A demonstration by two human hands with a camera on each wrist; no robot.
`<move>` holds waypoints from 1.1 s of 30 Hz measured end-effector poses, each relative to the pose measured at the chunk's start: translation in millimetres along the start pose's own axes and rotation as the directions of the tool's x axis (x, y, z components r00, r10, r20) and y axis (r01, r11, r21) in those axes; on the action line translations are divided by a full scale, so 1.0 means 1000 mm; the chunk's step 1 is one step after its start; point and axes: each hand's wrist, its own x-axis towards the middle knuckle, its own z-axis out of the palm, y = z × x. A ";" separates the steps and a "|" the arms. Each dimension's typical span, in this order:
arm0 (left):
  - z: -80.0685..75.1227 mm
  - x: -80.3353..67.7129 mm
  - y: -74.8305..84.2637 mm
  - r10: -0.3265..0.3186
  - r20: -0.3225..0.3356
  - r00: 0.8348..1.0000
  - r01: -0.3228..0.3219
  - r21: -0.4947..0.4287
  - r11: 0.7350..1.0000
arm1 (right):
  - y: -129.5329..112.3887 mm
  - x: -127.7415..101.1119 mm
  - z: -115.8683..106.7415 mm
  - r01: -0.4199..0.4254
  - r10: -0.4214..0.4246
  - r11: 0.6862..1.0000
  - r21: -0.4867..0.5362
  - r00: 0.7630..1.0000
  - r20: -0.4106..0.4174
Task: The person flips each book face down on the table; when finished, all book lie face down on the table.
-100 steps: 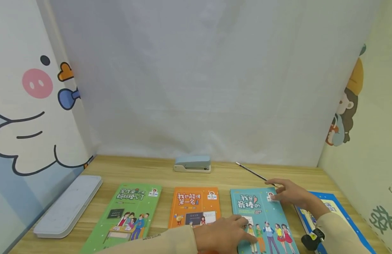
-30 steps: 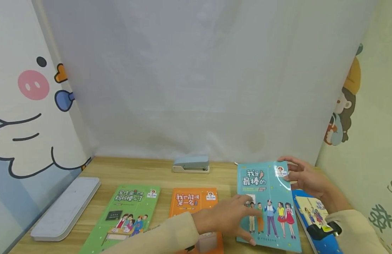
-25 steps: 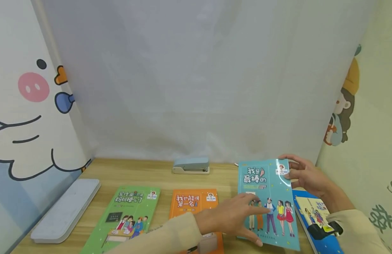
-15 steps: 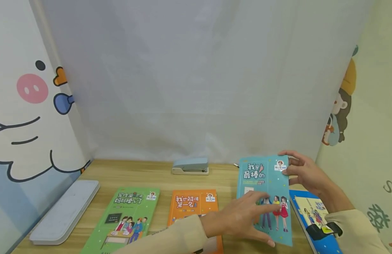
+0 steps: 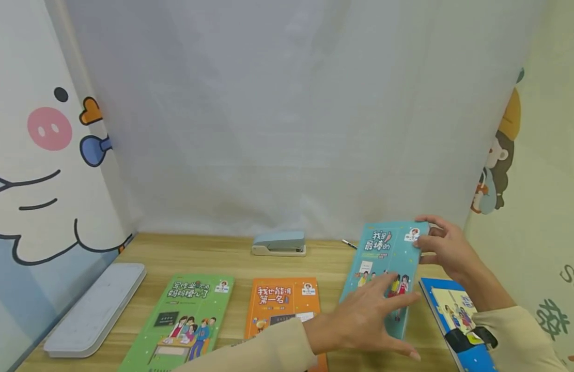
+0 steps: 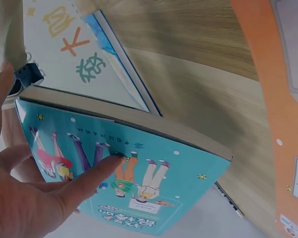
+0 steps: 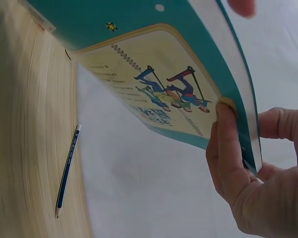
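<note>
Fingers [image 7: 223, 144] of the right hand [image 5: 447, 248] pinch the far right corner of the teal book [image 5: 384, 258], thumb on its back cover and the others curled round the edge, while the left hand [image 5: 366, 320] lays its nearly straight fingers [image 6: 97, 173] flat on the front cover near the lower edge. Between them the book is lifted and tilted up off the wooden desk [image 5: 212, 256], at the right of the scene, just left of a blue book [image 5: 454, 315] lying flat. Further left lie an orange book [image 5: 282, 302] and a green book [image 5: 189, 315], with a stapler [image 5: 279, 243] and a pencil [image 7: 67, 171] at the far side and a white case [image 5: 96, 307] at far left.
</note>
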 end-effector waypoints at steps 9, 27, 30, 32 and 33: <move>0.008 0.008 0.008 -0.098 0.022 0.995 0.096 0.063 0.993 | -0.005 0.002 0.011 -0.057 0.055 0.998 -0.021 0.994 -0.099; -0.008 0.015 -0.001 -0.121 0.145 0.982 0.119 0.017 0.993 | -0.014 0.007 0.020 -0.061 0.049 0.994 -0.086 0.990 -0.133; -0.015 0.014 -0.006 -0.084 0.136 0.987 0.084 0.006 0.996 | -0.014 0.008 0.019 -0.050 0.040 0.996 -0.076 0.991 -0.127; -0.019 0.013 -0.010 -0.063 0.125 0.990 0.065 -0.008 0.998 | -0.015 0.009 0.018 -0.044 0.036 0.997 -0.063 0.992 -0.121; -0.021 0.013 -0.012 -0.050 0.117 0.992 0.053 -0.023 0.998 | -0.015 0.009 0.017 -0.043 0.036 0.997 -0.058 0.993 -0.116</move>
